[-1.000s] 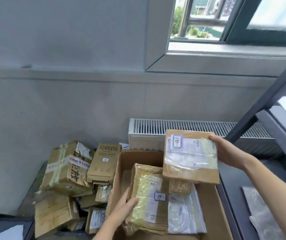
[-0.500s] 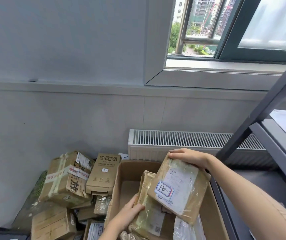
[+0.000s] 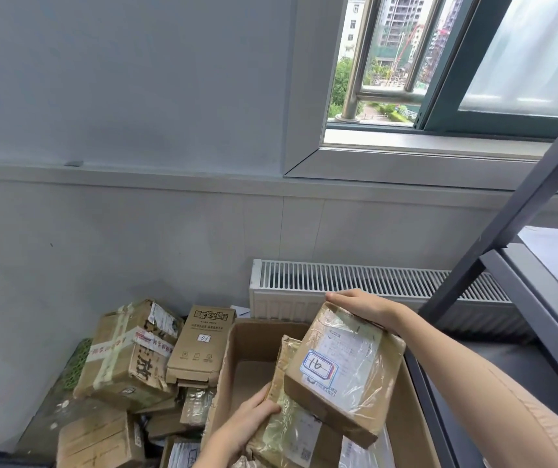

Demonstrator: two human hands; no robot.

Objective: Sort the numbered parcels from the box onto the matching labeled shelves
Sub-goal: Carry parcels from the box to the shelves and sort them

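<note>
Head view: right hand (image 3: 365,307) clasps the top edge of a taped cardboard parcel (image 3: 348,373), tilted over the open box (image 3: 247,346), its sticker (image 3: 318,365) seemingly reading 16. Left hand (image 3: 247,423) grips the near edge of a second, film-wrapped parcel (image 3: 291,423) standing in the box. Both look light and stiff; glossy tape could slip, so corners and edges seem the safest hold

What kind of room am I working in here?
Probably a small parcel-sorting or storage room. Taped brown cardboard parcels lie heaped on the floor beside an open cardboard box, a dark grey metal shelving rack stands at right, and a white wall radiator sits under a window.
</note>
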